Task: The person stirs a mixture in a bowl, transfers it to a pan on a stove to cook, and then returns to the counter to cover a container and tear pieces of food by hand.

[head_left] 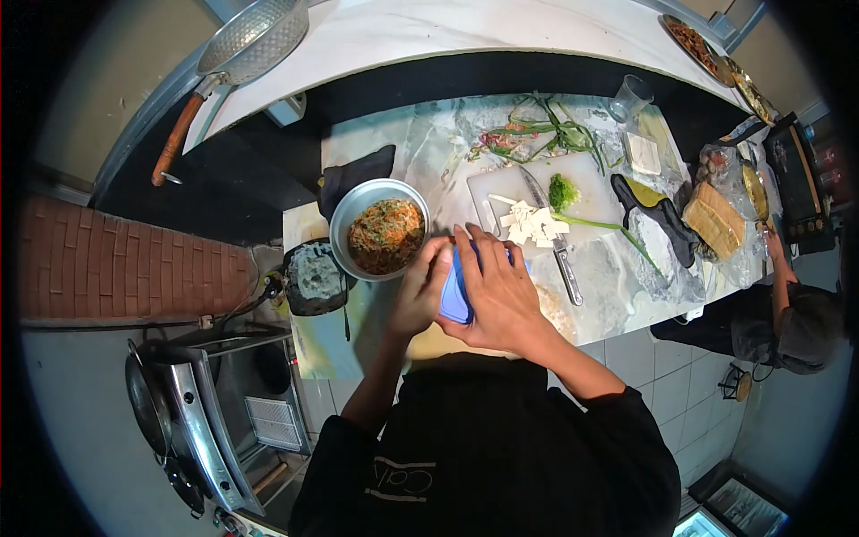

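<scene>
A blue object (456,291), whose full shape is covered by the hands, is held close to the body over the table's front edge. My left hand (419,291) grips its left side. Across its top and right side lies my right hand (497,291), fingers bent round it. Just left of the hands stands a metal bowl (338,234) with a shredded orange and brown mixture (386,234). To the right is a white cutting board (595,183) with cut white pieces (532,224), chopped greens (562,191) and a knife (567,268).
Green stalks (564,134) and a clear cup (632,97) lie behind the board. A dark cloth (358,174) and black tray (315,277) are at left, a wrapped brown block (713,219) at right. Another person (787,322) stands far right. A strainer pan (255,45) rests on the shelf.
</scene>
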Available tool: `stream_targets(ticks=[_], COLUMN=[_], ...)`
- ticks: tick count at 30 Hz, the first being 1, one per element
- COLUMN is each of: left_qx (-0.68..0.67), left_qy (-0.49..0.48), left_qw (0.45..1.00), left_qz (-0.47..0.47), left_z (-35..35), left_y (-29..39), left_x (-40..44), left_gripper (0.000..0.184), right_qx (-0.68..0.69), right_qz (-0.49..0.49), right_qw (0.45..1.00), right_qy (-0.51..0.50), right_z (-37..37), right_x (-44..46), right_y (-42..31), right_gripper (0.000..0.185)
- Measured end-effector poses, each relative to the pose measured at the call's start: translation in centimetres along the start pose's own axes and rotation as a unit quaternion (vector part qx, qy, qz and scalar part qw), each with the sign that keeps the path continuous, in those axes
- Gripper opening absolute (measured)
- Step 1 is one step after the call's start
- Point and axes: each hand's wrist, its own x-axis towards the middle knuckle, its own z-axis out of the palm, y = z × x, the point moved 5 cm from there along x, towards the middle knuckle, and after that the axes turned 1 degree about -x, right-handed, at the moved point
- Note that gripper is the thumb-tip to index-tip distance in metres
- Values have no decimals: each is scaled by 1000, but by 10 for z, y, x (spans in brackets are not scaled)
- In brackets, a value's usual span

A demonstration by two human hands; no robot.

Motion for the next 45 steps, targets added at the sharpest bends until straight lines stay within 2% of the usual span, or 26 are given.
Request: stream_targets(ticks=[1, 3, 4, 7, 8, 10, 13, 16, 20, 23, 25, 27, 29, 31, 32, 33, 34, 35, 37, 39, 43, 45], left_qx=[0, -132, -171, -199, -202, -217, -230, -228, -228, -193, -174, -132, -89, 58, 80, 79, 128, 177, 199, 224, 224, 219], left_qy=[0, 14, -21, -48, -83, -70, -61, -32, -55, -61, -52, -39, -26, -7, 35, 35, 28, 19, 37, 46, 41, 44], left_qw=[1000, 991, 985, 978, 974, 972, 969, 973, 972, 976, 978, 987, 994, 996, 991, 992, 986, 977, 971, 967, 957, 956], left_qz=[1, -1, -10, 45, 58, 64, 68, 2, 31, 82, 107, 84, 62, 70, 97, 95, 105, 115, 129, 113, 182, 190], left_z=[-1, -5, -7, -13, -17, -20, -23, -21, -14, -12, -15, -13, -8, 0, 4, 6, 10, 14, 19, 20, 21, 22], left_y=[-8, -22, -22, -13, -18, -18, -11, -10, -15, -4, 2, 12, 25, 36, 37, 40, 47, 50, 51, 51, 52, 52], left_x=[-3, -6, -11, -21, -22, -25, -32, -29, -26, -28, -26, -22, -18, -15, -14, -13, -12, -11, -13, -13, -9, -4], left_gripper=[29, 38, 48, 52, 55, 56, 60, 65, 64, 63, 55, 51, 46, 38, 36, 36, 36, 37, 35, 33, 34, 35], right_qx=[27, 52, 43, 17, 19, 21, -26, -88, -71, -31, 35, 35, -25, -54, -62, -69, -87, -86, 45, 52, 106, 152], right_qz=[-5, -14, -41, -72, -71, -69, -72, -104, -100, -99, -87, -86, -29, -16, -14, -13, -26, -23, -2, 10, 16, 14], right_qw=[1000, 999, 998, 996, 997, 997, 997, 988, 992, 995, 993, 994, 999, 998, 998, 997, 993, 993, 999, 998, 993, 982], right_qy=[-5, -9, -20, -45, -33, -9, -22, -71, -41, -5, 68, 54, 23, 6, 20, 33, 76, 73, 15, 28, 42, 113], right_z=[-1, -8, -14, -47, -62, -72, 20, 30, 28, 19, -5, -25, -28, -15, -7, -1, 1, 2, 6, 8, 10, 9], right_x=[0, -1, -2, 2, 3, 5, 5, 3, 7, 8, 10, 8, 6, 0, -5, -9, -10, -10, -10, -8, -10, -10], right_y=[0, 0, -3, -20, -26, -36, -18, -26, -17, -19, -15, -9, 3, 7, 7, 6, 4, 7, 13, 17, 23, 28], right_gripper=[89, 88, 86, 86, 84, 79, 73, 66, 60, 57, 53, 50, 49, 53, 55, 58, 58, 58, 55, 55, 54, 53])
